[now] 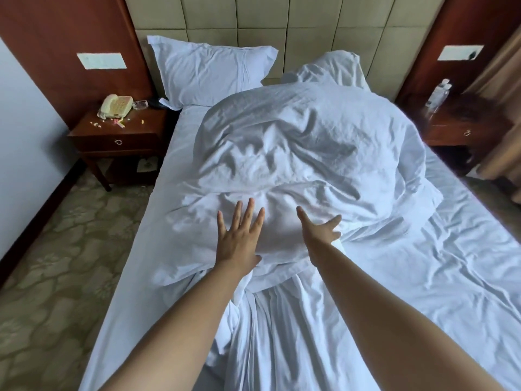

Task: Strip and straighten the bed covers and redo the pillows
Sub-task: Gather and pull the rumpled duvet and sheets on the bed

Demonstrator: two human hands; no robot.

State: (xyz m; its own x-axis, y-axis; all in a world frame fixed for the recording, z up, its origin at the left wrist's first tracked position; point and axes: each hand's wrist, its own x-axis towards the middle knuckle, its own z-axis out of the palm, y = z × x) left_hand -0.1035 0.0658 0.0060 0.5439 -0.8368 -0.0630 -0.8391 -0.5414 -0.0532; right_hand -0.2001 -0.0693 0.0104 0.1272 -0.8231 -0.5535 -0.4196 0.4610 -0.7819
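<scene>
On the bed (465,272), mid-mattress, the duvet (304,153) lies heaped: soft, bulky, light. Your left hand (239,235) and right hand (321,230) rest spread flat on it, holding nothing; take hold at its near edge.

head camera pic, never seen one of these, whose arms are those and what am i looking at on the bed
One picture, taken by a wide-angle camera worn on a person's head, looking forward and down. The two bare arms are that person's own. The left hand lies flat, fingers spread, on a bunched white duvet heaped mid-bed. The right hand is open too, touching the same heap; neither grips anything. Under it lies a wrinkled white sheet. One pillow leans on the padded headboard; a second pillow peeks out behind the duvet. A telephone sits on the left nightstand.
</scene>
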